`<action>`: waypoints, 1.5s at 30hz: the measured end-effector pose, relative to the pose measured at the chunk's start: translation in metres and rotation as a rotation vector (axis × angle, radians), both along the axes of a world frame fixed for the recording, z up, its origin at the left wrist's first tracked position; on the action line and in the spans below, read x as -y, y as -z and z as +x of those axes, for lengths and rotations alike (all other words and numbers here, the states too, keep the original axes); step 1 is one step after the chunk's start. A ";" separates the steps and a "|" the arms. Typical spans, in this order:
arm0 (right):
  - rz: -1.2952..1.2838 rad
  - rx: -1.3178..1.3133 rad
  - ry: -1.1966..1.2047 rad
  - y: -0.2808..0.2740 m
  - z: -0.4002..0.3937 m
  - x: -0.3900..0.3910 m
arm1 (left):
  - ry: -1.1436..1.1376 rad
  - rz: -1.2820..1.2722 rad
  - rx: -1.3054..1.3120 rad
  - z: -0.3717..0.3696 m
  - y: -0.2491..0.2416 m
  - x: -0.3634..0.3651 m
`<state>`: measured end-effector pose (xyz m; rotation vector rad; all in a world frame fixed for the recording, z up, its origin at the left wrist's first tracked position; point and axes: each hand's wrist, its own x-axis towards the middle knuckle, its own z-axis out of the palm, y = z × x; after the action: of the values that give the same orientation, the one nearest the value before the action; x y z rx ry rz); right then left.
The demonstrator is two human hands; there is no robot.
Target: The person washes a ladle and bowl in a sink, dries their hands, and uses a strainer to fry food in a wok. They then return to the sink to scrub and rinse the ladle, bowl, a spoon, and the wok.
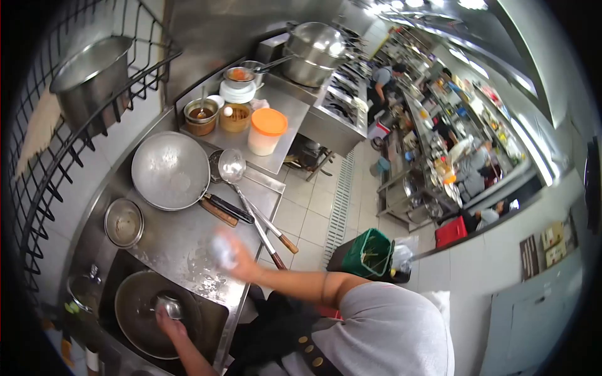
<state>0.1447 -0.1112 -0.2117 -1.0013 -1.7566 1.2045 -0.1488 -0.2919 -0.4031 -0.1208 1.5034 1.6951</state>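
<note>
My left hand (170, 326) grips a small shiny metal bowl (168, 306) over a large wok (135, 332) set in the sink (216, 326). Above the wet steel counter, my right hand (243, 263) is closed around a blurred silvery-white thing (221, 249) whose kind I cannot make out. Beyond it lies a clean-looking metal wok (169, 169) with a dark handle. Two long-handled ladles rest beside that wok; the bowl of one ladle (231, 165) faces up. A stack of small metal bowls (124, 223) sits left of the wok.
A black wire rack (81, 135) with a metal pot (91, 81) hangs on the left wall. An orange-lidded tub (267, 131) stands on the side counter. Past it are a stove (342, 94) and large pot (313, 56). A green-lined bin (367, 254) stands on the floor; people work farther back.
</note>
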 end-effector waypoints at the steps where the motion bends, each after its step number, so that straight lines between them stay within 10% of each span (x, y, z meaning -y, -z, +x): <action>1: 0.312 0.046 -0.089 0.006 -0.030 0.019 | 0.019 0.121 0.011 0.008 -0.028 0.000; 6: 0.534 0.241 -0.488 -0.021 -0.147 0.089 | 0.150 0.389 -0.004 0.043 -0.148 0.018; 10: -0.165 0.232 -0.280 -0.015 -0.192 0.058 | 0.465 0.425 -0.287 0.033 -0.177 0.051; 14: 0.707 0.169 -0.612 -0.058 -0.181 0.099 | 0.351 0.288 -0.177 0.001 -0.150 0.073; 17: -0.345 0.257 -0.613 -0.078 -0.179 0.057 | 0.139 0.480 -0.185 -0.023 -0.154 0.091; 20: -0.623 -0.259 -0.362 -0.037 -0.209 0.105 | -0.341 0.264 0.130 -0.046 -0.163 0.067; 24: -0.897 -0.376 -0.137 -0.033 -0.245 0.158 | 0.065 0.612 0.138 -0.024 -0.159 0.046; 25: -0.901 -0.378 -0.138 -0.024 -0.248 0.160 | -0.164 0.317 0.319 0.001 -0.206 0.042; 28: -0.558 0.150 -0.123 0.000 -0.240 0.147 | 0.077 0.554 0.298 -0.001 -0.170 0.055; 30: 0.541 0.545 -0.528 -0.011 -0.208 0.128 | 0.123 0.488 0.189 0.000 -0.160 0.064; 32: 0.402 0.394 -0.403 -0.030 -0.200 0.124 | 0.130 0.352 0.171 0.006 -0.182 0.060; 34: 0.364 0.627 -0.869 -0.024 -0.202 0.113 | 0.111 0.277 0.123 -0.005 -0.182 0.063; 35: 0.664 0.848 -0.834 -0.023 -0.199 0.110 | 0.129 0.257 0.097 -0.003 -0.180 0.067; 36: 0.932 0.522 -0.658 -0.024 -0.192 0.103 | 0.144 0.234 0.076 0.004 -0.183 0.071; 38: 0.766 0.331 -0.418 -0.028 -0.191 0.119 | 0.152 0.229 0.104 0.002 -0.176 0.072; 40: 0.246 0.528 -0.950 -0.017 -0.188 0.111 | 0.140 0.221 0.137 -0.008 -0.176 0.064; 42: 0.533 0.847 -1.043 -0.014 -0.183 0.104 | 0.236 0.095 0.002 0.003 -0.192 0.075; 45: 0.640 0.518 -0.779 -0.028 -0.166 0.116 | 0.322 0.184 0.107 0.001 -0.173 0.071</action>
<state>-0.0216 -0.2269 -0.1837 -0.2266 -2.8499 0.6946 -0.1475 -0.3633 -0.2299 0.1215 1.2088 1.5305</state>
